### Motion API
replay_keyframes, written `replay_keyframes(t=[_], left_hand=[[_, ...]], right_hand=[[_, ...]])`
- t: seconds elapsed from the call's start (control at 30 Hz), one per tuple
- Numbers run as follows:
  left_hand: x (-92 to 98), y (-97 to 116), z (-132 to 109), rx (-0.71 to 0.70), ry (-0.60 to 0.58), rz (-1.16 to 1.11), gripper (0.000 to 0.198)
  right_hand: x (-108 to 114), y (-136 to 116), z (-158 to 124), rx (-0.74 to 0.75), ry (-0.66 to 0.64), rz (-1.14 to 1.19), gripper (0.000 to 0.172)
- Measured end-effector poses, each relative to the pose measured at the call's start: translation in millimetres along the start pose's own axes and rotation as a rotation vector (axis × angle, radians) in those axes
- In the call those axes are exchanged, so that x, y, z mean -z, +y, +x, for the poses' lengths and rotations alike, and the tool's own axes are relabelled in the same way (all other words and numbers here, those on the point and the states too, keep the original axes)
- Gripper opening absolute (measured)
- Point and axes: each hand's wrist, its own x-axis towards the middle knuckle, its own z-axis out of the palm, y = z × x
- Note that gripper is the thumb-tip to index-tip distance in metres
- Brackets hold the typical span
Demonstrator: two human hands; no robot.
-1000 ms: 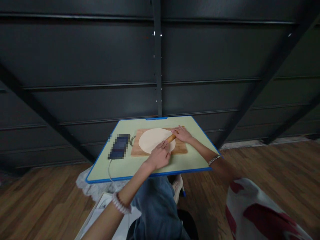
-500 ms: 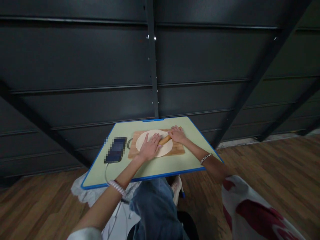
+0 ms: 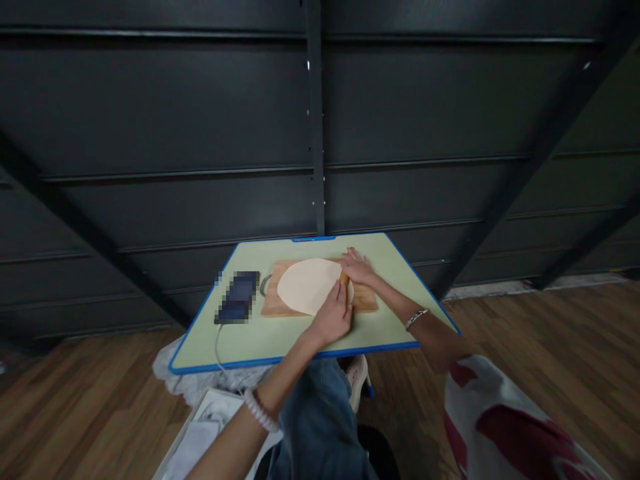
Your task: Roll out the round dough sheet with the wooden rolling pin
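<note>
A flat pale round of dough lies on a wooden cutting board. Across its right side runs a wooden rolling pin, now nearly in line with my view. My left hand holds the near end, its fingers closed over the wood. At the far end, my right hand rests over the pin and grips it, with the fingertips pointing away from me. Both hands cover much of the pin, so only a short middle stretch shows.
The board lies on a pale-green folding table with a blue edge. Left of the board sits a dark phone or tablet, partly pixelated, with a cable. A white box stands below left. A dark panelled wall rises behind.
My left hand has moved right and nearer to me, off the dough's middle. The rolling pin has swung from a diagonal to nearly straight away from me. My right hand stays at its far end.
</note>
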Motion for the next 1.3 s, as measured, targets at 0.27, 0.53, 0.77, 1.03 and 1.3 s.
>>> replay_keyframes(t=[0.27,0.53,0.77,1.03,1.3], left_hand=[[-7.8,43,7,0.055,-0.029,0.324,0.069],[-42.3,77,22,0.263,0.124,0.458,0.054],[-49.1,79,26,0.258,0.179,0.48,0.05],[-46.7,63,14,0.148,0.175,0.563,0.05],[-29.5,45,-4,0.078,0.172,0.553,0.053]], right_hand=[[1,-1,-9,0.006,-0.042,0.089,0.055],[-5,11,-20,0.018,-0.03,0.245,0.056],[-8,20,-24,0.031,0.011,0.295,0.057],[-4,15,-37,-0.053,0.098,0.01,0.053],[2,-4,-37,0.057,0.112,-0.201,0.052]])
